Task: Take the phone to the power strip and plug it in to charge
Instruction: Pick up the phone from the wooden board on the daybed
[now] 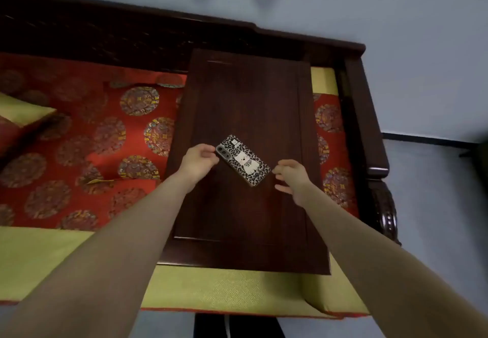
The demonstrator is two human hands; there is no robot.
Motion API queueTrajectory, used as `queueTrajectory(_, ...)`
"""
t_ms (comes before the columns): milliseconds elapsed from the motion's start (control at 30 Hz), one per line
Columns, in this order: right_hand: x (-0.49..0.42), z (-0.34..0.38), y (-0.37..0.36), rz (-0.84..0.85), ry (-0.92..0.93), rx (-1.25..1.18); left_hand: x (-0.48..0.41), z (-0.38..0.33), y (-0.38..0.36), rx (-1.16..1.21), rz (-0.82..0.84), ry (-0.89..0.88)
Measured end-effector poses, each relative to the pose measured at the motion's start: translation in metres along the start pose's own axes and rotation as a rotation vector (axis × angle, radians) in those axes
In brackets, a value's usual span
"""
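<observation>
A phone (pixel 243 160) in a leopard-print case with a white bear figure lies face down and diagonal on a dark wooden low table (pixel 245 100). My left hand (pixel 199 159) is at the phone's upper left end, fingertips touching its camera corner. My right hand (pixel 293 176) hovers at the lower right end, fingers curled and apart, just short of the phone's edge. The phone still rests flat on the table. No power strip or charging cable is in view.
The low table stands on a carved dark wooden couch (pixel 369 116) with a red medallion-patterned cushion (pixel 87 137) edged in yellow-green. A red and yellow-green pillow (pixel 18 118) lies at the far left. Grey floor (pixel 435 179) lies to the right.
</observation>
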State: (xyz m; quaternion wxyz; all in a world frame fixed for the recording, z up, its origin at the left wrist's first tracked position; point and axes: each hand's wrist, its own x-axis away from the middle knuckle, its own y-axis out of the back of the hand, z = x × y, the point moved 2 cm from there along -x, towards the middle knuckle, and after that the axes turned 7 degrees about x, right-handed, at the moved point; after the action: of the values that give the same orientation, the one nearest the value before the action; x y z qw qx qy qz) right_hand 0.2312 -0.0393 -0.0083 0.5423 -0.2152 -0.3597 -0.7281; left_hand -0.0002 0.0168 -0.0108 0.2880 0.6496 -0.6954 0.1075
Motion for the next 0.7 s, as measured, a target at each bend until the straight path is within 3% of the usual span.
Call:
queueTrajectory(200, -0.037, 0.001, -0.013, -0.052, -0.092, -0.084, -0.048, -0.003, -0.008, 0.037, -0.011, 0.084)
queueTrajectory(533, -0.059, -0.001, -0.021, -0.141, -0.183, -0.232, -0.078, -0.017, -0.018, -0.028, 0.118, 0.33)
queueTrajectory(700, -0.061, -0.003, -0.021, -0.142, -0.173, -0.228, -0.075, -0.01, -0.017, -0.076, 0.215, 0.275)
